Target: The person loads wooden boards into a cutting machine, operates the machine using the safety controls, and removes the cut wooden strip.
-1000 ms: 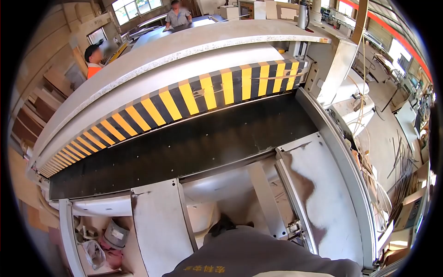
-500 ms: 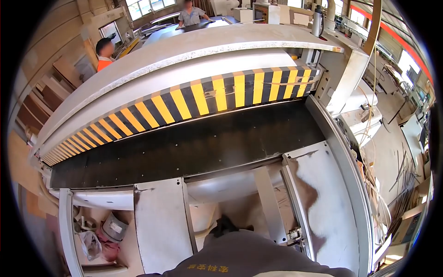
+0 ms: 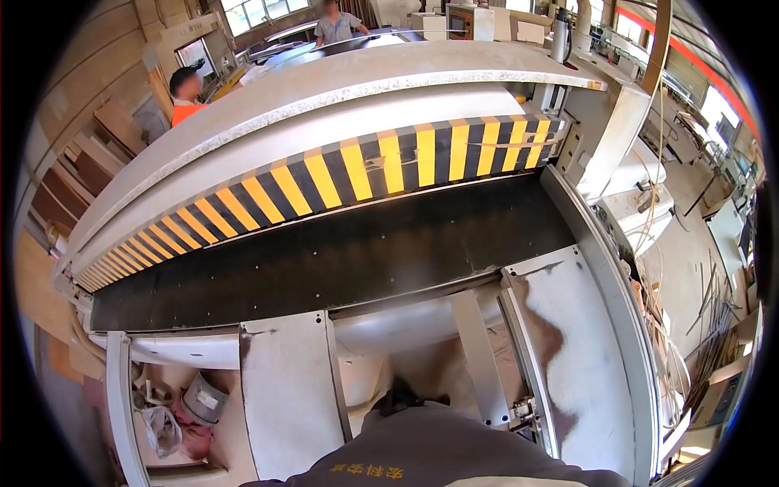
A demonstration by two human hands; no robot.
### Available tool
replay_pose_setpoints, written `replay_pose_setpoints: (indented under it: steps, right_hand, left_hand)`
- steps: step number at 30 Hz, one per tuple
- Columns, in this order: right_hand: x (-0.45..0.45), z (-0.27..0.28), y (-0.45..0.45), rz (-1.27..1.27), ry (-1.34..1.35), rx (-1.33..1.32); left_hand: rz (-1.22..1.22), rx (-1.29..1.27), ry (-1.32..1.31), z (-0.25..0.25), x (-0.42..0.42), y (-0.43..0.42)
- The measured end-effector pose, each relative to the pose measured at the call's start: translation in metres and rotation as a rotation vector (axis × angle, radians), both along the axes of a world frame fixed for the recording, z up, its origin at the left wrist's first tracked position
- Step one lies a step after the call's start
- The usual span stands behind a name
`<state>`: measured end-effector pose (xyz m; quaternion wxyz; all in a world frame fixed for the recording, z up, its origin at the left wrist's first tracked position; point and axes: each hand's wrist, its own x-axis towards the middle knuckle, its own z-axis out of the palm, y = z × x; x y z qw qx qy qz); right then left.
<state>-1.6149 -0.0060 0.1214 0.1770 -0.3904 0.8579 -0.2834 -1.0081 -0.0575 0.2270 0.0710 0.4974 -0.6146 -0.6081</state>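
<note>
Neither my left hand nor my right hand shows in the head view. At the bottom is my dark grey garment (image 3: pixel 422 446) with yellow characters on it. A large machine stands in front of me, with a yellow-and-black striped beam (image 3: pixel 353 170) across it. Below that beam runs a long black bed (image 3: pixel 365 239) dotted with small light spots. Two pale metal support plates, a left plate (image 3: pixel 288 390) and a right plate (image 3: pixel 588 341), reach from the bed towards me. My body is between them, beside a narrow metal bar (image 3: pixel 480 357).
A grey bucket (image 3: pixel 203 399) and a clear plastic bag (image 3: pixel 162 430) lie on the floor at lower left. Beyond the machine are a person in grey (image 3: pixel 337 29) and a person in orange (image 3: pixel 185 109). Thin rods (image 3: pixel 714 300) lie at right.
My view has shifted slightly, so the machine sits a little further right. At the back, the person in grey has moved their arms, and the dark sheet before them lies differently.
</note>
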Motion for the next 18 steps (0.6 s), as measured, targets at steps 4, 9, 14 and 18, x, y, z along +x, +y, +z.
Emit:
replay_pose_setpoints:
  steps: [4,9,14,18]
  right_hand:
    - [0.012,0.009,0.032,0.028,-0.121,-0.110]
    - [0.060,0.034,0.116,0.146,-0.615,0.020]
    - [0.104,0.030,0.202,0.246,-1.304,0.562]
    - [0.113,0.034,0.232,0.202,-1.668,0.878]
  left_hand:
    - [-0.003,0.021,0.002,0.001,0.004,0.002]
    - [-0.015,0.055,0.000,0.007,0.012,0.006]
    - [-0.052,0.131,-0.002,0.010,0.023,0.010]
    - [-0.136,0.282,-0.014,0.016,0.039,0.015]
